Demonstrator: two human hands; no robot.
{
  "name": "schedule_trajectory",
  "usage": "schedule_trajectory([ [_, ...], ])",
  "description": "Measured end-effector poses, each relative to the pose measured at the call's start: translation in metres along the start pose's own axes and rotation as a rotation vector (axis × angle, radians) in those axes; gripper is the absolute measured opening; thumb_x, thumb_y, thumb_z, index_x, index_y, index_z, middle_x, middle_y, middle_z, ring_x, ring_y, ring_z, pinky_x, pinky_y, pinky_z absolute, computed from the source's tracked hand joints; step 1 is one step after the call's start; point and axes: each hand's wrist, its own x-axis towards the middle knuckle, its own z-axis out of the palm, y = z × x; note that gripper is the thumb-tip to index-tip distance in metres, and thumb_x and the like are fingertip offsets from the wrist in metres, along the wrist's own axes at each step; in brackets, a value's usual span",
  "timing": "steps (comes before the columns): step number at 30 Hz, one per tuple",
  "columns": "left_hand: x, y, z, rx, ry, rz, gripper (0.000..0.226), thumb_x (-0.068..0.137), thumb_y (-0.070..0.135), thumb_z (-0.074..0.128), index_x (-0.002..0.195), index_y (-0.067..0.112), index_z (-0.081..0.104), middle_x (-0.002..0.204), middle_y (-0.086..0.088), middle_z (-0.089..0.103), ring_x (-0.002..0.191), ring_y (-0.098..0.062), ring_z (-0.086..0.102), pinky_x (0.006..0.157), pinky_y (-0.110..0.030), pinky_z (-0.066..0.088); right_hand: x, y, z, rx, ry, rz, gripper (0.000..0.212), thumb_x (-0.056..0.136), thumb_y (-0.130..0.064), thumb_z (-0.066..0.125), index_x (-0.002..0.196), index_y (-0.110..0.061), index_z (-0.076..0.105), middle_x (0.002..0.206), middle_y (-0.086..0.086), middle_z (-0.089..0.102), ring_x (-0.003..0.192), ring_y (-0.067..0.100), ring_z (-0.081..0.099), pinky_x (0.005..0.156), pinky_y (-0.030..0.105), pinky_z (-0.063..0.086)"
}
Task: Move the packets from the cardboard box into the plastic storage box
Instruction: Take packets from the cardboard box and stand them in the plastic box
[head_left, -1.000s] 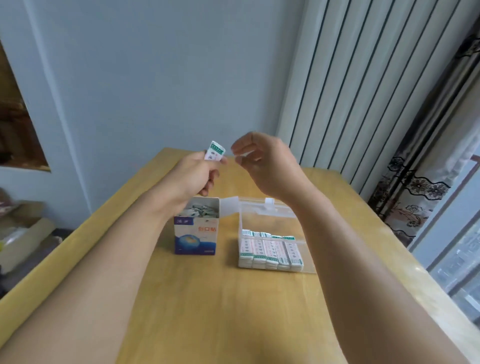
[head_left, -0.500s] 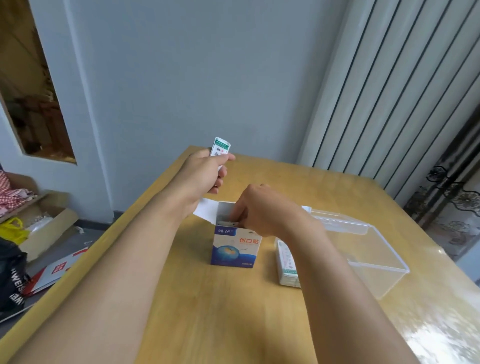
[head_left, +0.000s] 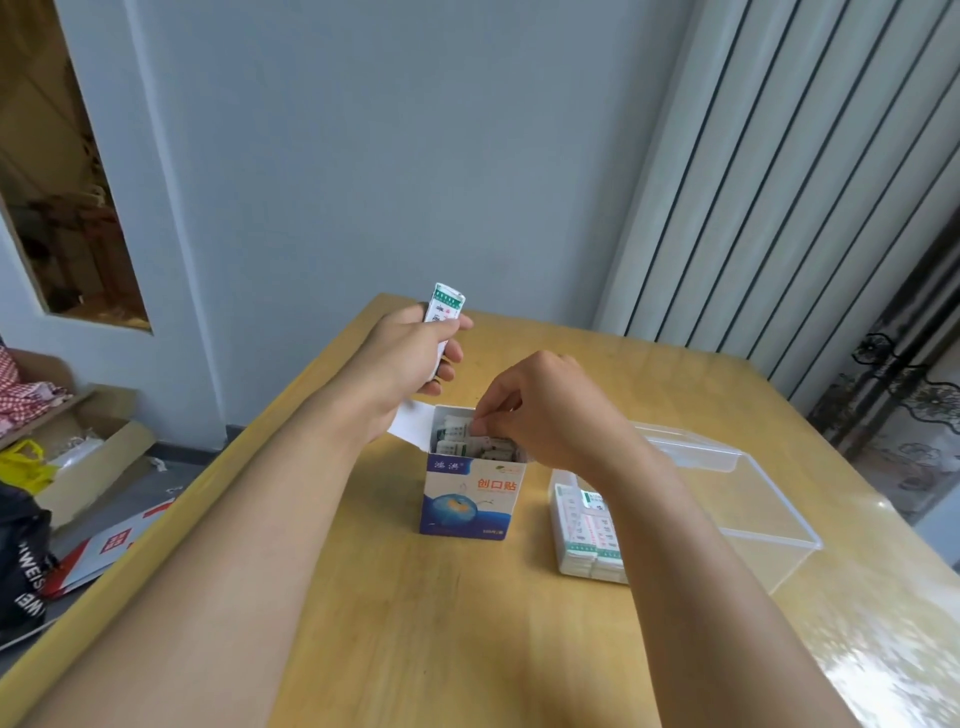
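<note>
— Where do the fingers sit?
— Right hand (head_left: 540, 410) fingertips pinch a packet (head_left: 457, 432) inside the open cardboard box (head_left: 470, 499); left hand (head_left: 410, 358), behind the box, grips a bundle of packets (head_left: 442, 306) upright.
— And the plastic storage box (head_left: 753, 525)?
— Just right of the cardboard box, stacked packets (head_left: 584, 535) at its near-left end.

right fingers (head_left: 480, 427) partly inside box (head_left: 470, 499)
</note>
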Motion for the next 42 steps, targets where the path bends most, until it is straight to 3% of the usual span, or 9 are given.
schedule_trajectory([
  [6,-0.003,0.001,0.002,0.046,-0.022,0.02,0.023,0.106,0.019,0.046,0.104,0.019,0.069,0.081,0.001,0.062,0.069,-0.013,0.058,0.061,-0.025,0.047,0.001,0.005,-0.007,0.143,0.023,-0.037,0.012,0.092,-0.024,0.073,0.084,-0.028,0.066,0.087,-0.013,0.073,0.083,0.005,0.067,0.066,0.02,0.053],
  [14,-0.004,-0.003,0.011,0.093,-0.026,0.052,0.024,0.107,0.026,0.045,0.103,0.023,0.068,0.078,0.003,0.055,0.074,-0.017,0.056,0.072,-0.034,0.048,-0.004,0.012,-0.024,0.398,0.171,-0.041,0.018,0.095,-0.021,0.07,0.08,-0.018,0.061,0.082,-0.005,0.077,0.076,0.007,0.07,0.065,0.027,0.058],
  [20,-0.01,0.003,0.016,0.076,-0.058,0.042,0.025,0.107,0.032,0.047,0.101,0.021,0.069,0.094,-0.005,0.077,0.086,-0.019,0.073,0.075,-0.037,0.057,-0.007,0.015,-0.032,0.593,0.195,-0.06,0.016,0.095,-0.019,0.071,0.082,-0.015,0.063,0.082,0.001,0.078,0.071,0.008,0.067,0.066,0.024,0.05],
  [22,-0.014,0.006,0.02,0.042,-0.092,0.033,0.027,0.108,0.03,0.046,0.099,0.02,0.069,0.086,0.001,0.078,0.08,-0.015,0.074,0.075,-0.036,0.056,-0.008,0.015,-0.034,0.65,0.234,-0.056,0.015,0.094,-0.02,0.072,0.082,-0.016,0.064,0.08,0.0,0.077,0.071,0.01,0.065,0.07,0.032,0.053],
  [25,-0.019,0.008,0.024,-0.053,-0.127,-0.001,0.028,0.108,0.031,0.045,0.103,0.019,0.07,0.08,0.003,0.077,0.072,-0.011,0.072,0.068,-0.034,0.055,-0.009,0.014,-0.036,0.675,0.28,-0.035,0.014,0.095,-0.019,0.071,0.084,-0.014,0.065,0.076,-0.006,0.076,0.067,0.002,0.062,0.068,0.027,0.051],
  [29,-0.028,0.015,0.027,-0.262,-0.179,-0.131,0.031,0.107,0.033,0.046,0.114,0.011,0.067,0.089,-0.014,0.076,0.077,-0.03,0.074,0.053,-0.04,0.059,-0.011,0.017,-0.04,0.708,0.338,0.046,0.013,0.095,-0.019,0.071,0.084,-0.014,0.066,0.078,-0.004,0.077,0.061,-0.002,0.059,0.062,0.023,0.046],
  [34,-0.034,0.019,0.028,-0.335,-0.425,-0.24,0.049,0.106,0.047,0.038,0.125,0.011,0.064,0.107,-0.022,0.075,0.095,-0.045,0.073,0.047,-0.034,0.059,-0.013,0.022,-0.042,0.678,0.34,0.127,0.012,0.093,-0.021,0.074,0.083,-0.017,0.069,0.08,-0.004,0.077,0.07,0.004,0.068,0.068,0.033,0.053],
  [38,-0.034,0.015,0.032,-0.246,-0.458,-0.181,0.032,0.099,0.035,0.057,0.12,0.011,0.062,0.095,-0.013,0.076,0.079,-0.029,0.075,0.05,-0.028,0.056,-0.011,0.026,-0.04,0.63,0.357,0.137,0.009,0.09,-0.025,0.077,0.082,-0.022,0.073,0.078,-0.004,0.076,0.079,0.014,0.071,0.073,0.04,0.058],
  [42,-0.032,0.008,0.038,-0.196,-0.425,-0.161,0.014,0.097,0.014,0.064,0.11,0.01,0.059,0.078,-0.006,0.066,0.062,-0.017,0.064,0.047,-0.024,0.049,-0.013,0.03,-0.04,0.53,0.313,0.123,0.017,0.087,-0.035,0.079,0.103,-0.029,0.075,0.08,-0.006,0.071,0.069,0.005,0.061,0.061,0.024,0.047],
])
